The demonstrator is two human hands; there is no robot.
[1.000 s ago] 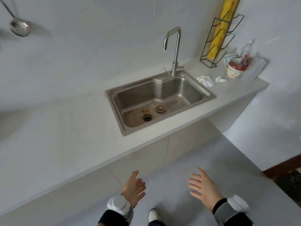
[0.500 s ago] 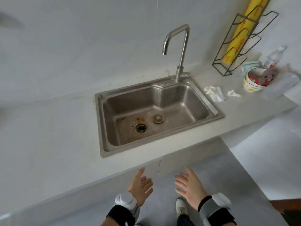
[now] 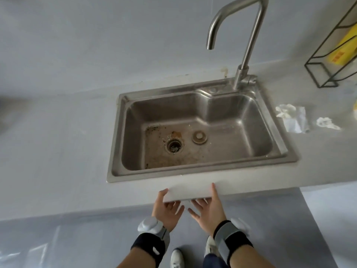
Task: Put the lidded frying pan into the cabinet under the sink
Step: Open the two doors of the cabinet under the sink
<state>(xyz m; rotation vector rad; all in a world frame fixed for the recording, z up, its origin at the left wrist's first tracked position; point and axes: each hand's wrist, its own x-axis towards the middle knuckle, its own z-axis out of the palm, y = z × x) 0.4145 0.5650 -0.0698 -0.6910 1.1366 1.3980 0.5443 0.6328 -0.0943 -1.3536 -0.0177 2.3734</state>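
Observation:
No lidded frying pan is in view. The steel sink point(image 3: 195, 174) is set in the grey counter point(image 3: 58, 151), right below me. My left hand point(image 3: 167, 210) and my right hand point(image 3: 209, 209) are side by side at the counter's front edge under the sink, fingers spread and pointing inward, thumbs up against a pale white strip point(image 3: 190, 192) of that edge. Neither hand holds anything. The counter overhang hides the cabinet doors beneath the sink, so I cannot tell whether they are closed.
A tall steel faucet point(image 3: 248, 55) rises at the sink's back right. A loose drain plug point(image 3: 199, 136) lies in the basin. Crumpled tissues point(image 3: 289, 116) and a black wire rack point(image 3: 328, 70) holding a yellow roll stand on the counter to the right. My shoes show on the grey floor.
I have stepped close to the sink. Both hands rose from hovering over the floor to the counter's front edge and came nearer to each other.

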